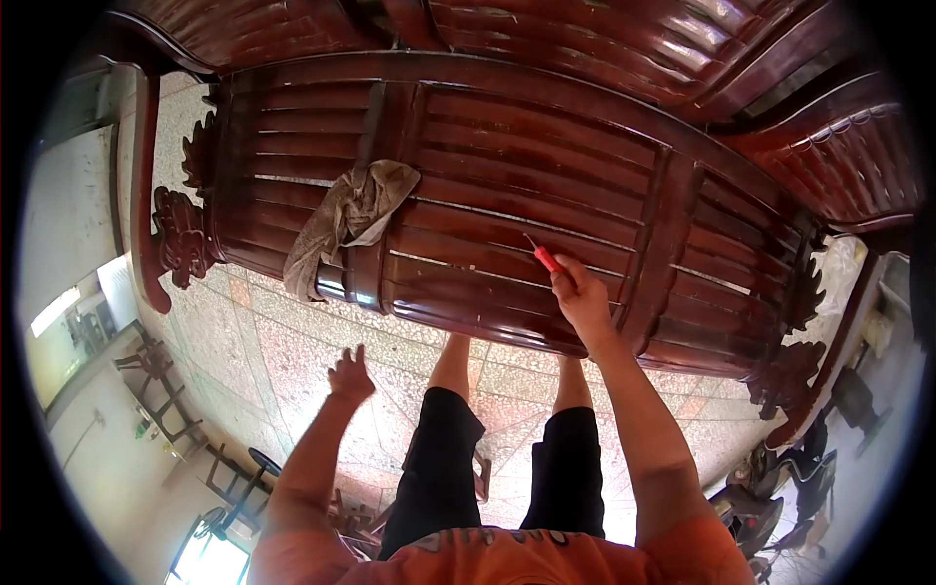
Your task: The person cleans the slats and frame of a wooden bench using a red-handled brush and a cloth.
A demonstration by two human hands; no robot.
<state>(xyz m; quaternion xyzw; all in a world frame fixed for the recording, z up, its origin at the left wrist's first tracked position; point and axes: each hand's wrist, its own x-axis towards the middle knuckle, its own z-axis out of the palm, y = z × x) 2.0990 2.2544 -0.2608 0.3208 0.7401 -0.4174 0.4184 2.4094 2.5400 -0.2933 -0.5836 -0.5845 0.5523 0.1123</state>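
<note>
My right hand point(583, 296) grips a small tool with a red handle point(547, 259), probably a screwdriver. Its thin metal shaft points up and left over the slatted seat of a dark red wooden bench point(526, 212). Whether the tip touches a slat, I cannot tell. My left hand point(352, 377) is held in the air in front of the seat's front edge, fingers apart, with nothing in it. A crumpled grey-brown cloth point(351, 219) lies on the left part of the seat and hangs over its front edge.
Carved armrests point(179, 238) stand at both ends of the bench, with its backrest point(585, 44) behind the seat. Terrazzo floor point(292, 365) lies beneath. Wooden stools or frames point(164, 395) are at the lower left. Shoes point(757, 497) and a clear plastic bag point(837, 267) are at the right.
</note>
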